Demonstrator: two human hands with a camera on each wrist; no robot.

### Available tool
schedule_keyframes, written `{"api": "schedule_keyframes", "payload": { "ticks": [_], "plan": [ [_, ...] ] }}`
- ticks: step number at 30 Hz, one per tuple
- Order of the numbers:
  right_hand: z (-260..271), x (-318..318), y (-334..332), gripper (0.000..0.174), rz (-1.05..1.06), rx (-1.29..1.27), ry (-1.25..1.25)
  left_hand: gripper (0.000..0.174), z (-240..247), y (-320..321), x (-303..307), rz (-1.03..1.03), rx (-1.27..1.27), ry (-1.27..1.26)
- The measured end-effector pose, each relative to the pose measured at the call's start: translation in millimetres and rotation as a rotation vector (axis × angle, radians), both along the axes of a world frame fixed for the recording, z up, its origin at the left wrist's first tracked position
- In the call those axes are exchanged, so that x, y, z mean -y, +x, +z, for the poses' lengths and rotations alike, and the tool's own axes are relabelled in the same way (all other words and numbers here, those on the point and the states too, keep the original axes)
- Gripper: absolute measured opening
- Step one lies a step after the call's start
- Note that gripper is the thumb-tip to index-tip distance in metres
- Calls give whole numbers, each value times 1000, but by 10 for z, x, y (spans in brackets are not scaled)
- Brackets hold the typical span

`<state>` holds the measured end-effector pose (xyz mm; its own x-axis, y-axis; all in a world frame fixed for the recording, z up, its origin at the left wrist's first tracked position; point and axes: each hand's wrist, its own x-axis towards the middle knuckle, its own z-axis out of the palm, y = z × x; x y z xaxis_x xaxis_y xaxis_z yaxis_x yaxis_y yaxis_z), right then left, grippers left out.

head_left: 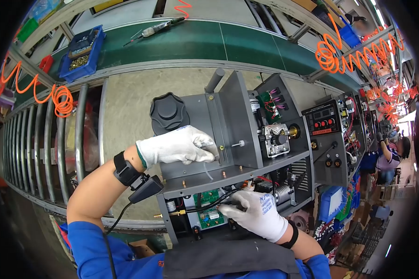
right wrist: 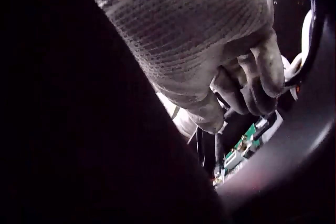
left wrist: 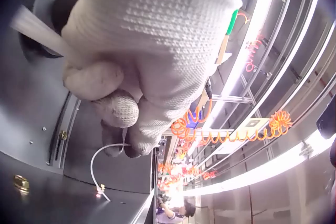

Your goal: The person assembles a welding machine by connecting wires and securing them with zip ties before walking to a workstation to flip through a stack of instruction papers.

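Note:
My left hand [head_left: 179, 146], in a white glove, is above the grey metal cabinet [head_left: 195, 104] with its fingers curled round a thin white strip [head_left: 208, 171]. That strip curves down from the fingertips in the left wrist view [left wrist: 93, 166]. Lower down, my gloved right hand [head_left: 258, 214] reaches into the open front compartment and grips black cables [head_left: 214, 203] beside a green circuit board [head_left: 209, 221]. The right wrist view shows its fingers [right wrist: 268, 69] curled by the cables, part of the board [right wrist: 244, 145] below; the exact contact is hidden.
A black knob [head_left: 167, 111] stands on the cabinet's left, an upright grey panel [head_left: 239, 118] on its right. Metal rollers [head_left: 42, 139] lie to the left. Blue bins of hardware [head_left: 81, 56] and a screwdriver tool [head_left: 153, 30] sit on the green belt. Another person [head_left: 391, 153] is far right.

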<state>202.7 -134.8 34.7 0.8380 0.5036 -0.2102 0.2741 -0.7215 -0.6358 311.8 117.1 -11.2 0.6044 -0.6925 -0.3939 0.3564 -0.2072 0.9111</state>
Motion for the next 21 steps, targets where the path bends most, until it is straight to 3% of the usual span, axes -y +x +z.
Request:
{"api": "schedule_keyframes", "payload": {
  "ticks": [6, 12, 16, 19, 21],
  "plan": [
    [-12, -128, 34, 23, -1, -5, -31, 21, 121, -25, 11, 24, -6, -24],
    [60, -102, 35, 8, -9, 101, 245, 22, 79, -58, 78, -82, 57, -121],
    [70, -161, 145, 11, 18, 185, 179, 24, -14, 24, 73, -187, -32, -109],
    [92, -204, 215, 19, 63, 144, -50, 23, -202, 41, 57, -243, 93, -269],
    [93, -213, 227, 19, 64, 77, -117, 22, -169, 90, 39, -302, 45, -244]
  ]
}}
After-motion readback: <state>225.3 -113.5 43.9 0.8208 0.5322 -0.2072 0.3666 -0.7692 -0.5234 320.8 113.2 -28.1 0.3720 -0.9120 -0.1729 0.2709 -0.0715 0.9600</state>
